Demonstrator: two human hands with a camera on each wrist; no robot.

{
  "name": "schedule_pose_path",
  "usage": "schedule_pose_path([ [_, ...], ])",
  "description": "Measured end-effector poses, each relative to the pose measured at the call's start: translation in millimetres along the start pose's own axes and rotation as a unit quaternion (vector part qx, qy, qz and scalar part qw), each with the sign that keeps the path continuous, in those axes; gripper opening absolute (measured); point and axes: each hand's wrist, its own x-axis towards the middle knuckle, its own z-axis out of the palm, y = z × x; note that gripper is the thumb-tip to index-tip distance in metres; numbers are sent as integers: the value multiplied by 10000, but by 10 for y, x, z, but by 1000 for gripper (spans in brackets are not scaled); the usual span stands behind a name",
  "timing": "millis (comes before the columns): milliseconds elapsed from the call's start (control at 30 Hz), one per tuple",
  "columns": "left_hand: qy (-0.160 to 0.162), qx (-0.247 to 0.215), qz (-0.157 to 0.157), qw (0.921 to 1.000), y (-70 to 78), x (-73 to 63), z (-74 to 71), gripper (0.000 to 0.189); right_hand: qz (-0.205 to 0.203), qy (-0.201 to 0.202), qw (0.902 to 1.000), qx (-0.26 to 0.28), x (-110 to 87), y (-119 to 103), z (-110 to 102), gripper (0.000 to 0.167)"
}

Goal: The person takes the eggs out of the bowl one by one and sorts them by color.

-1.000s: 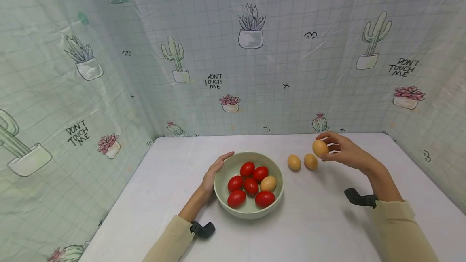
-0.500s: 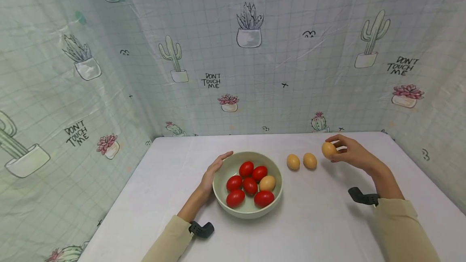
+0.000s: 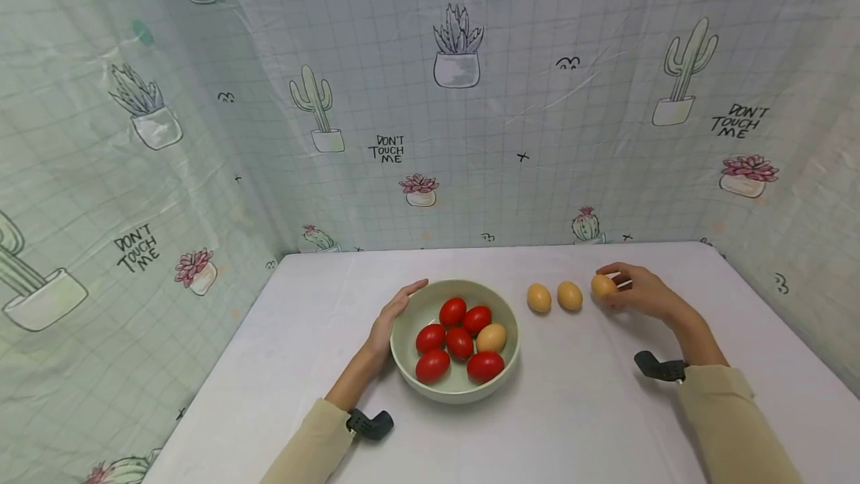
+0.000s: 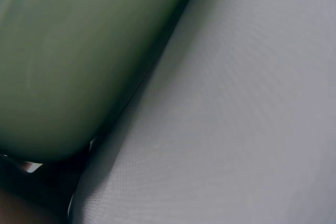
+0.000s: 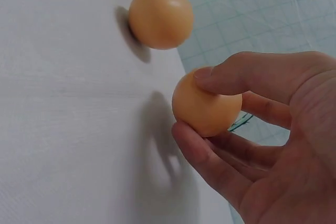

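Note:
In the head view my right hand point(image 3: 641, 293) pinches a tan egg point(image 3: 602, 286) between thumb and fingers. The right wrist view has this egg point(image 5: 202, 108) low over the white table, a shadow falling beside it. Left of it, two more tan eggs, the nearer one point(image 3: 569, 296) and the farther one point(image 3: 539, 298), lie in a row. My left hand point(image 3: 384, 329) rests along the left side of a pale green bowl point(image 3: 419, 310), fingers stretched along the rim. Inside are several red egg-shaped things point(image 3: 460, 343) and one tan egg point(image 3: 492, 337). The bowl's outer wall point(image 4: 79, 51) fills much of the left wrist view.
A white table point(image 3: 571, 409) extends around the bowl and the eggs. Behind it and at both sides hangs a cloth point(image 3: 524, 200) printed with cacti and writing. Each wrist carries a black camera mount, the left one point(image 3: 371, 426) near the bowl's front.
My right hand first carried its egg rightward, away from the two loose eggs, then lowered it toward the table. My left hand stays against the bowl, and the bowl's contents look unchanged.

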Motion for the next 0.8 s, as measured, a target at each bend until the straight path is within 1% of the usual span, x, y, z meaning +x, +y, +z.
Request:
schedule_pose_path([
  [100,-29,-18,9,10000,-7,3,-4,53,11,9,10000,-21,7,17,34,59],
  [367,-45,28,37,10000,-7,6,-11,53,223,20,9997,-137,28,28,66,62],
  [600,-3,42,21,10000,4,3,-6,53,331,-228,9990,-170,3,-5,43,64],
  [800,12,27,21,10000,-4,10,0,53,433,-301,9983,-229,-22,-28,26,66],
])
